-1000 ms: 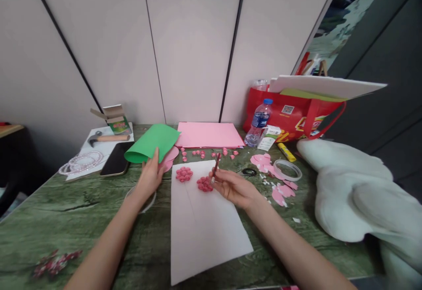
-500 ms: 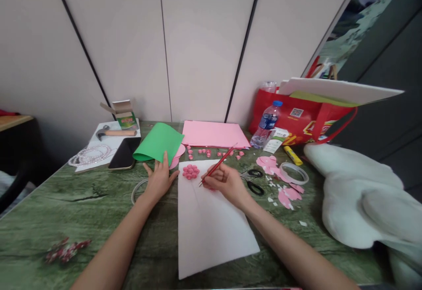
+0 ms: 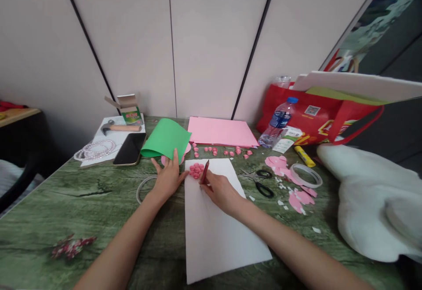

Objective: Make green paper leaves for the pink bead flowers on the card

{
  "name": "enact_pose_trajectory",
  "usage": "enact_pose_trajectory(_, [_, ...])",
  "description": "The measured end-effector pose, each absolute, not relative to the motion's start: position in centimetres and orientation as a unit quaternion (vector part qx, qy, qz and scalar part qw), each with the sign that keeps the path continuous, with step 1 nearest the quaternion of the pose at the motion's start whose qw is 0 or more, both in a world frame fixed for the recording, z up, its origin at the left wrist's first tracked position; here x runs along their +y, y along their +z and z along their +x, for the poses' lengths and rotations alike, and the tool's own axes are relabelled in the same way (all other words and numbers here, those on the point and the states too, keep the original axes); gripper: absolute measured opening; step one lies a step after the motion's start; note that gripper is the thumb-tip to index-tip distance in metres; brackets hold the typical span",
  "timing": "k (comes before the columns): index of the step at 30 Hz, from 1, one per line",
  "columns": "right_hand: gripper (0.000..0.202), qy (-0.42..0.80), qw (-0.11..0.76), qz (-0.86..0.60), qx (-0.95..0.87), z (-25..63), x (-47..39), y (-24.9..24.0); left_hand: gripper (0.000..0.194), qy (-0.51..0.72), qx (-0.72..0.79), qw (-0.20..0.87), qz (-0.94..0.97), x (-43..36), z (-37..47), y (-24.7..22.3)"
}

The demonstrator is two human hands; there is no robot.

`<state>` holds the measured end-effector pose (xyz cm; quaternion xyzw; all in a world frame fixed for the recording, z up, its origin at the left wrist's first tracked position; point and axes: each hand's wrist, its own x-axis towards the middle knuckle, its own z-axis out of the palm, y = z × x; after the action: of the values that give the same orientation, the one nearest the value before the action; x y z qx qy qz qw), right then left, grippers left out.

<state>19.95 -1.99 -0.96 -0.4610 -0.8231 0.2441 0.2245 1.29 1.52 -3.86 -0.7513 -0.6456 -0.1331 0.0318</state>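
My right hand (image 3: 219, 192) grips a dark red pencil (image 3: 205, 171), held nearly upright over the upper part of a white sheet (image 3: 220, 237). Beside its tip, a cluster of pink rolled paper pieces (image 3: 195, 170) sits near the sheet's top left corner. Thin faint lines run on the paper below the cluster. Spread fingers of my left hand (image 3: 169, 175) rest on the lower edge of a green paper (image 3: 167, 137) and by the white sheet's left edge. Loose pink pieces (image 3: 231, 153) lie in a row behind the sheet.
Black-handled scissors (image 3: 260, 181), a tape roll (image 3: 306, 175), pink scraps (image 3: 300, 198) and a glue stick (image 3: 304, 156) lie right. A bottle (image 3: 277, 120) stands before a red bag (image 3: 329, 120). Pink paper (image 3: 222, 131) is behind; a phone (image 3: 130, 149) and hammer (image 3: 121, 128) are left.
The pencil has swung from a slant to nearly upright, and my right hand has shifted slightly closer to the pink cluster. The whole view has shifted a little. My left hand stays by the green paper.
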Motion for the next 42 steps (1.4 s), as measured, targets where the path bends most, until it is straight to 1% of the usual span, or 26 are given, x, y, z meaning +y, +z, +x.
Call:
enact_pose_trajectory(3, [0.02, 0.217, 0.189, -0.459, -0.84, 19.9, -2.0, -0.7, 0.074, -0.137, -0.633, 0.022, -0.761, 1.5, 1.4, -3.8])
enact_pose_trajectory(6, [0.025, 0.196, 0.162, -0.452, -0.855, 19.8, -1.8, -0.5, 0.073, -0.143, -0.626, 0.009, -0.766, 1.6, 1.3, -3.8])
enact_pose_trajectory(9, [0.031, 0.183, 0.145, -0.444, -0.865, 19.8, -1.6, -0.5, 0.072, -0.152, -0.629, -0.005, -0.762, 1.8, 1.2, -3.9])
enact_pose_trajectory(12, [0.029, 0.177, 0.136, -0.441, -0.869, 19.9, -1.7, -0.6, 0.072, -0.16, -0.633, -0.017, -0.757, 1.9, 1.1, -4.1])
enact_pose_trajectory(18, [0.018, 0.175, 0.143, -0.435, -0.872, 20.3, -2.8, -0.1, 0.073, -0.17, -0.64, -0.03, -0.748, 1.9, 1.1, -4.1])
enact_pose_trajectory(24, [0.011, 0.188, 0.167, -0.424, -0.87, 21.5, -3.8, -0.1, 0.073, -0.176, -0.644, -0.034, -0.743, 1.9, 1.1, -4.1])
enact_pose_trajectory(30, [0.015, 0.172, 0.19, -0.449, -0.856, 21.2, -3.2, -1.2, 0.074, -0.175, -0.639, -0.034, -0.748, 1.9, 1.0, -4.2])
enact_pose_trajectory(36, [0.014, 0.146, 0.168, -0.453, -0.863, 19.8, -2.3, -1.9, 0.071, -0.175, -0.637, -0.032, -0.75, 2.0, 1.0, -4.2])
enact_pose_trajectory(42, [0.011, 0.134, 0.152, -0.45, -0.87, 20.3, -2.8, -1.6, 0.072, -0.176, -0.641, -0.022, -0.747, 2.0, 1.0, -4.3])
